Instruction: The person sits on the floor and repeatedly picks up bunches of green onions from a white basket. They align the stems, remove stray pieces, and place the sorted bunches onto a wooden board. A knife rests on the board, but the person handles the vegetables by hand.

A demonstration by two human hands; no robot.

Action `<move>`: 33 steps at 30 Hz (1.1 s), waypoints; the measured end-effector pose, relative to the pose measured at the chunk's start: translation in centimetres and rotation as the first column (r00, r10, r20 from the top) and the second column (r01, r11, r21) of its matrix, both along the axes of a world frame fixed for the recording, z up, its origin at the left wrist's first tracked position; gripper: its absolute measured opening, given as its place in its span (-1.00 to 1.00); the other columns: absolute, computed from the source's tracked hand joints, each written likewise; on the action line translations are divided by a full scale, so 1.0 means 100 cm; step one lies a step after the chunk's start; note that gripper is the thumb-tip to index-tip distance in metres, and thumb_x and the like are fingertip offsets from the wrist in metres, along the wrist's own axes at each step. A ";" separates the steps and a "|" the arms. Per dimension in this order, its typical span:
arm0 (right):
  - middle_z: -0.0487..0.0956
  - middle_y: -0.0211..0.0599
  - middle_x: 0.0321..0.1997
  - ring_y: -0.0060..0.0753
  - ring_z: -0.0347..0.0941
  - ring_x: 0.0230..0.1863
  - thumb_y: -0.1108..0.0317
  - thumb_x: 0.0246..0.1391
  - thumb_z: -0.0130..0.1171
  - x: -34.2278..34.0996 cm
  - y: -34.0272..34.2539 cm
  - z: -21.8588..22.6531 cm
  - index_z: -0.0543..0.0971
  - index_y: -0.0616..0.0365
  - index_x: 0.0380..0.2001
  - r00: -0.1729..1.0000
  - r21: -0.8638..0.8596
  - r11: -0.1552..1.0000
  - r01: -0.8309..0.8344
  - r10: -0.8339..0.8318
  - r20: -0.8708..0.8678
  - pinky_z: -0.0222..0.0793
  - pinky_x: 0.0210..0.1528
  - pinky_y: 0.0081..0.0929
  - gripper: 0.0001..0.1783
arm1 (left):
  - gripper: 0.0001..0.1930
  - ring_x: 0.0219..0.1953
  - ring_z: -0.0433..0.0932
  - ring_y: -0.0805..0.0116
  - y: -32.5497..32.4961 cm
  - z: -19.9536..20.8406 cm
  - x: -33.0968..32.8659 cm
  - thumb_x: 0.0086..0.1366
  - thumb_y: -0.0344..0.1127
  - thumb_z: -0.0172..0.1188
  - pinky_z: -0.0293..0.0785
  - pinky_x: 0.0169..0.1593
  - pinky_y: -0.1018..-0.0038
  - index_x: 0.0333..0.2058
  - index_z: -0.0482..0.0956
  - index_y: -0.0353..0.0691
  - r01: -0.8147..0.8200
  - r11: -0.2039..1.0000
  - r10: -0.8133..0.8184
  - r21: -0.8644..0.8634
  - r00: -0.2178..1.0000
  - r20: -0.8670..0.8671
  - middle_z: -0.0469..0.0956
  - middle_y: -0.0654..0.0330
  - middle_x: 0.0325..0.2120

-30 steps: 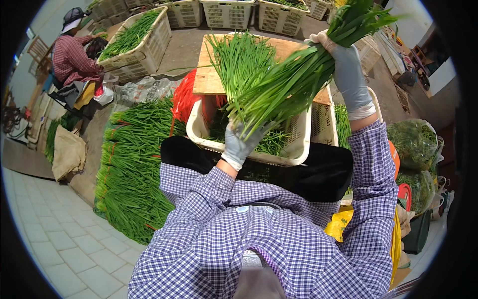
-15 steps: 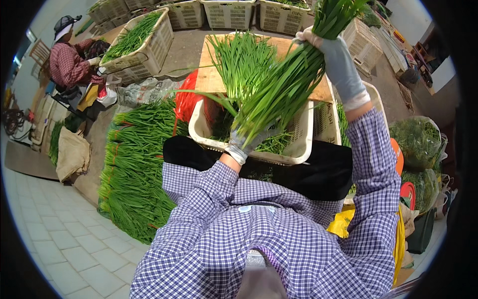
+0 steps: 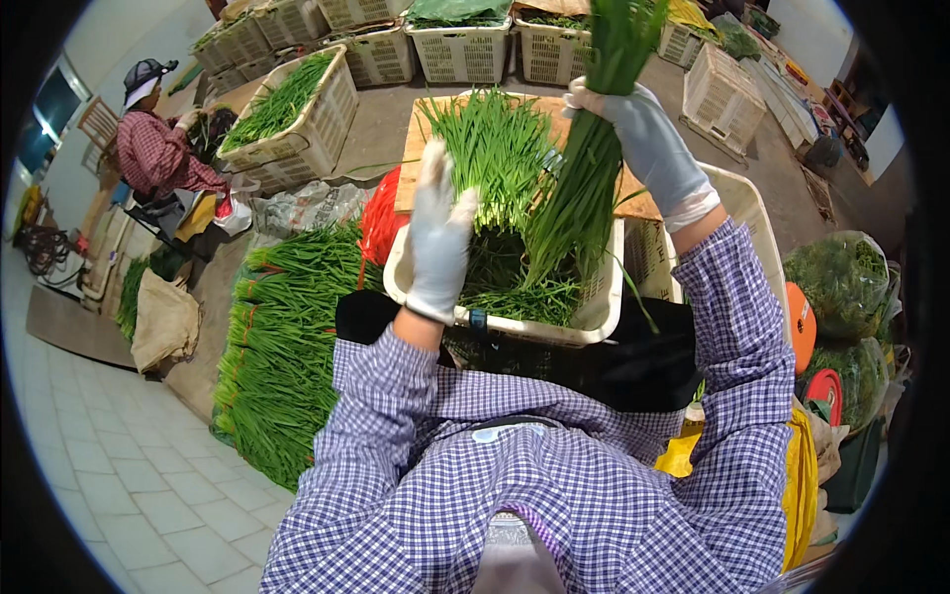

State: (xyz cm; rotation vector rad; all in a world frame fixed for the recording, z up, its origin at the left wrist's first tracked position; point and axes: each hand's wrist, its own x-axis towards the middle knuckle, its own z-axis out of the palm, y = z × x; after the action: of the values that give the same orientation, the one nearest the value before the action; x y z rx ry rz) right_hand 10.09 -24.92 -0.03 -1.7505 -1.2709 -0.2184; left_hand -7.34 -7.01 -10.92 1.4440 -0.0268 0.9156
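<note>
My right hand (image 3: 648, 148), in a pale glove, grips a thick bunch of green chives (image 3: 584, 193) near its top and holds it upright over a white plastic basket (image 3: 604, 312). The bunch's lower ends hang into the basket, which holds more chive trimmings. My left hand (image 3: 440, 238), also gloved, is raised flat with fingers apart just left of the bunch and holds nothing. Beyond the basket, loose chives (image 3: 490, 148) lie on a wooden board (image 3: 421, 148).
A long pile of bundled chives (image 3: 282, 346) lies on the floor at my left. Another person (image 3: 163, 158) in a red checked shirt sits at the far left. White crates (image 3: 317, 119) stand at the back, bagged greens (image 3: 841, 282) at the right.
My right hand has swung the bunch from slanted to upright. My left hand has let go of the bunch's lower end and lifted up with open fingers.
</note>
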 end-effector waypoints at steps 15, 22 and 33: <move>0.63 -0.16 -0.01 -0.32 0.51 0.09 0.30 0.18 0.18 -0.082 0.066 -0.009 0.50 0.27 0.12 0.547 0.241 0.948 -0.208 0.317 -0.775 0.36 0.17 -0.52 -0.54 | -0.68 -0.02 0.53 0.34 -0.027 -0.003 0.058 0.47 -0.14 0.01 0.47 0.10 0.37 0.01 0.49 -0.22 0.290 0.851 -0.186 -0.438 0.946 0.265 0.56 0.26 -0.05; 0.56 -0.11 0.12 -0.31 0.46 0.18 0.15 0.24 0.15 -0.051 -0.023 -0.018 0.44 0.24 0.22 0.909 0.194 0.981 -0.025 0.103 -0.404 0.32 0.25 -0.41 -0.43 | -0.45 -0.26 0.63 0.37 0.032 0.040 -0.010 0.24 -0.48 0.20 0.58 -0.02 0.38 0.21 0.34 -0.31 0.168 0.933 -0.182 -0.318 0.983 -0.017 0.64 0.10 -0.29; 0.02 0.35 0.48 0.11 -0.08 0.53 0.02 0.18 0.22 -0.104 -0.038 -0.149 -0.01 0.25 0.44 0.821 -0.299 0.954 -0.039 -0.140 -0.554 -0.08 0.49 -0.36 -0.03 | -0.37 -0.48 0.48 0.36 0.066 0.024 -0.027 0.22 -0.33 0.28 0.42 0.01 0.15 0.27 0.35 -0.18 0.516 0.854 -0.505 0.067 0.790 0.348 0.48 0.33 -0.59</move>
State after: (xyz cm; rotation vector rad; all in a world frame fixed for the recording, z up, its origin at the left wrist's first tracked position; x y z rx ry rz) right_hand -0.28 -28.72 -14.94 -1.9048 -0.8356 0.4724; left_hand -10.00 -0.43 -8.48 1.1346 -0.6466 0.7021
